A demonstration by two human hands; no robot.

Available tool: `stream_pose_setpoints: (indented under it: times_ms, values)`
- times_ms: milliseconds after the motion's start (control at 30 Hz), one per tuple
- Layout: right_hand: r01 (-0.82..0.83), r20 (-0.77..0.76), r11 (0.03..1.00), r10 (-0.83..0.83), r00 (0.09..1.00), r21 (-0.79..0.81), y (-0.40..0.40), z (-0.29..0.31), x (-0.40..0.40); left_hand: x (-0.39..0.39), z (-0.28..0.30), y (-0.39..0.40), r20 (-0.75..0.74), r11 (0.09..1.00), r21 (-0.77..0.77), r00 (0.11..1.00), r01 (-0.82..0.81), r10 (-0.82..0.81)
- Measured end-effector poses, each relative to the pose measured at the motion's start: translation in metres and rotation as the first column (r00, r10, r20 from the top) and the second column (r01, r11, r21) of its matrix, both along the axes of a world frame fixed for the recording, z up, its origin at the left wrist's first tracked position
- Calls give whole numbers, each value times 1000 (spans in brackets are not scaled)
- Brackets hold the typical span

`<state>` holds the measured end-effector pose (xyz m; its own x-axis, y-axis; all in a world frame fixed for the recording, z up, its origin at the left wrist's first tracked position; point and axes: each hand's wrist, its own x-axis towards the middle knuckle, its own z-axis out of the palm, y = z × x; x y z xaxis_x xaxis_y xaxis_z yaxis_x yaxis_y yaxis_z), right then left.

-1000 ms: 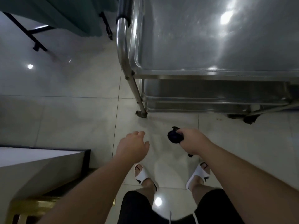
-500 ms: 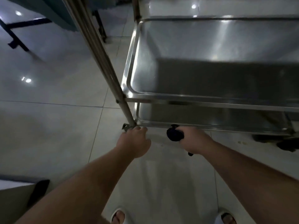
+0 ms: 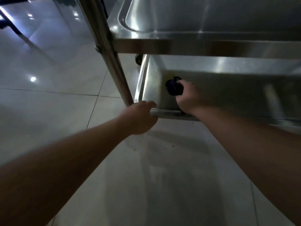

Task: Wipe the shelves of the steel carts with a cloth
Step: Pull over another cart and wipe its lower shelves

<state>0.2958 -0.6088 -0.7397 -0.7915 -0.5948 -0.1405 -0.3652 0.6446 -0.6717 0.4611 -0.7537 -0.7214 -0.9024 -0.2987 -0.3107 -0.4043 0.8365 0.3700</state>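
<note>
Steel lower shelf: bottom tray of the shiny steel cart (image 3: 219,88), and I see my right hand (image 3: 189,98) inside it now.
Cloth: dark bunched cloth (image 3: 174,87), right-hand grip closed round it, at the tray's left end.
Left hand (image 3: 140,117): fingers curled over the front rim at the corner.
Progress: I judge wiping barely begun here.
Obstacles: upright steel post (image 3: 112,62), upper shelf (image 3: 211,18) overhanging.

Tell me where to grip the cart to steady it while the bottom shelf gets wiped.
Grip the bottom shelf's front rim beside the corner post, coming from the front. The rim is a raised lip fingers can hook over; the left hand rests there while the right hand works the dark cloth inside.
</note>
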Motion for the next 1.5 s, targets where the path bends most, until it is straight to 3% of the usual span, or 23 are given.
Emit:
stream_pose_setpoints:
  times_ms: [200,333,433,533,667,767,867,967,1033,1133,1200,1300,1367,1500]
  values:
    - [-20,-71,994,12,997,-107,-40,-25,9,36,-33,-27,133,982,149,986,-117,97]
    - [-78,-187,990,55,981,-120,-68,-39,12,39,-28,-73,159,979,121,977,-163,143]
    - [-211,-197,977,203,959,-17,-82,-51,29,33,-17,-95,14,949,247,980,-196,199]
    - [-407,-229,894,443,867,189,-82,-63,52,23,-19,-86,-189,884,440,947,-156,261]
    - [-515,-309,823,568,763,240,-55,-71,43,3,-38,-60,-355,668,729,752,-149,555]
    - [-411,-300,861,494,816,300,-41,-77,2,-2,-48,-54,-362,651,727,682,-219,635]
    - [-151,-335,922,277,900,357,-48,-81,-56,-4,-51,-54,-355,640,732,672,-232,650]
    - [30,-277,913,92,956,407,-77,-77,-95,-6,-49,-53,-359,637,739,672,-219,648]
    - [14,-251,916,96,963,401,-106,-76,-90,-6,-49,-51,-367,633,746,665,-207,650]
    - [-257,-255,921,334,907,292,-127,-71,-42,-6,-52,-48,-363,591,782,625,-199,691]
    - [-446,-198,868,487,851,217,-109,-70,-6,-6,-57,-47,-369,575,793,594,-198,714]
    - [-575,-180,795,605,776,192,-68,-74,3,-9,-63,-47,-390,573,801,575,-174,719]
    - [-524,-203,811,576,792,260,-68,-76,-31,-11,-64,-47,-395,578,798,577,-171,715]
    - [-163,-191,924,240,952,347,-117,-68,-109,-12,-66,-48,-431,598,793,584,-120,688]
